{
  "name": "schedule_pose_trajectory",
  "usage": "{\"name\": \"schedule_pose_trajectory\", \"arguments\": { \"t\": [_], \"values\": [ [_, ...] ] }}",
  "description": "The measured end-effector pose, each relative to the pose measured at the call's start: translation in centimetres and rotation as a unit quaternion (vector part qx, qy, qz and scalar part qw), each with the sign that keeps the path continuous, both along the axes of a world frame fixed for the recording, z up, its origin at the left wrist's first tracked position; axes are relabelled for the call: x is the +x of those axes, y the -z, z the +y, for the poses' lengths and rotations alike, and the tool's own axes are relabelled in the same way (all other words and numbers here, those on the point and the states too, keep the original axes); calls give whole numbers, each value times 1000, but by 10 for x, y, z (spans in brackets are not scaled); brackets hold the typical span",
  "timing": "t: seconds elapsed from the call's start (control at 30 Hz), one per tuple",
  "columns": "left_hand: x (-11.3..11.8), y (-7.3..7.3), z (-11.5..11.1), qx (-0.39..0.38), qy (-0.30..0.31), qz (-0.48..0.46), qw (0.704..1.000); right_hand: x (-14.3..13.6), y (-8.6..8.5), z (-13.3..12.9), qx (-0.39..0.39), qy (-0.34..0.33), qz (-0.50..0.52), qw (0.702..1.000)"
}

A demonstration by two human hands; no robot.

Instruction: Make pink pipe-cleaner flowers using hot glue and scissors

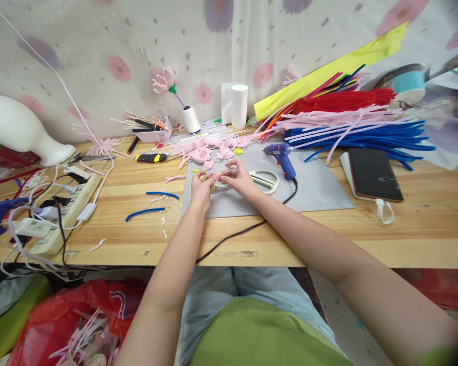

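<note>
My left hand (203,187) and my right hand (237,178) meet over the left part of a grey mat (316,188). The fingertips of both are pinched together; whatever lies between them is too small to make out. Just behind them lie pink fuzzy petal shapes (201,154) and a small yellow piece (237,151). White-handled scissors (269,181) rest on the mat, partly behind my right hand. Farther right a blue glue gun (283,160) lies on the mat, its black cord running toward the table's front edge.
Blue pipe cleaners (359,138), with pink and red bundles, fill the back right. A black phone-like device (375,174) sits at right. Power strips (66,208) and cables crowd the left. A pink flower (165,81) stands in a white spool (191,119). Two blue strips (145,211) lie left.
</note>
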State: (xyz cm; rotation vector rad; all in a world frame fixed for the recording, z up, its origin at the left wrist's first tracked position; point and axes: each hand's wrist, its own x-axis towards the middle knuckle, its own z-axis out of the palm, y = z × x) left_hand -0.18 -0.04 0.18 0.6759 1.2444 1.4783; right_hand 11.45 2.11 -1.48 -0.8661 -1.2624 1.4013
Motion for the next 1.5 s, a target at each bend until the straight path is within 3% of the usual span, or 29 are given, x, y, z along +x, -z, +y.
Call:
{"name": "schedule_pose_trajectory", "arguments": {
  "t": [0.37, 0.8, 1.3, 1.5],
  "values": [
    [0, 1, 0, 5, 10, -9, 1000, 3, -6, -2, -3, -14, -5, 1000],
    [-4, 4, 4, 27, 4, -81, 996, -1, 0, -1, 17, 6, -35, 999],
    [0, -3, 0, -23, 15, -66, 997, 0, 2, 5, -44, 20, 61, 997],
    [3, -1, -3, 0, -5, -51, 999, 0, 3, 6, -62, 32, 80, 994]
  ]
}}
